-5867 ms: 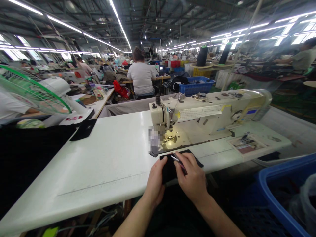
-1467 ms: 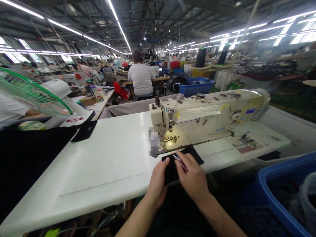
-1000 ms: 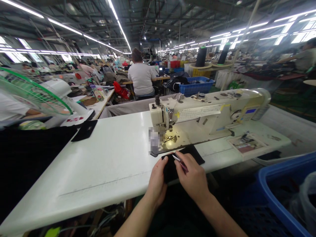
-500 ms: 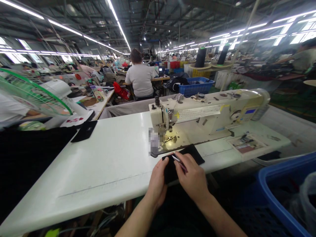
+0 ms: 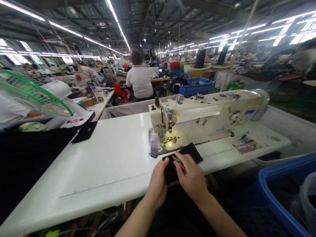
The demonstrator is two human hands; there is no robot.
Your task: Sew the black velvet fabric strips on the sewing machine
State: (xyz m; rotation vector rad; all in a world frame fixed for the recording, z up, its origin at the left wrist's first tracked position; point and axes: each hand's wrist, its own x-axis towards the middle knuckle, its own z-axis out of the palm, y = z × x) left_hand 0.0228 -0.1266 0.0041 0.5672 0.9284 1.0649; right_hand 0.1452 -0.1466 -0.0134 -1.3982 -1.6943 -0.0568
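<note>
My left hand [image 5: 158, 177] is closed on the left edge of a black fabric piece [image 5: 191, 152], thumb on top. My right hand [image 5: 191, 174] grips a small pointed tool [image 5: 175, 158] with a silvery tip and a dark purplish handle; whether it is thread snips or another tool I cannot tell. Its tip lies against the upper edge of the fabric between my hands. Part of the fabric rests on the white table [image 5: 111, 154], and part is hidden behind my fingers. Just beyond my hands stands a sewing machine [image 5: 202, 112] with its needle area lit.
Another black piece [image 5: 84, 131] lies at the table's left edge, beside dark cloth [image 5: 29, 164]. A green-rimmed fan [image 5: 37, 92] stands at left. A blue basket [image 5: 283, 194] is at lower right. A co-worker [image 5: 140, 80] sits ahead, facing away.
The tool's tip has turned slightly in my right hand, and the right end of the black fabric has shifted a little left and up. Both hands stay nearly in place.
</note>
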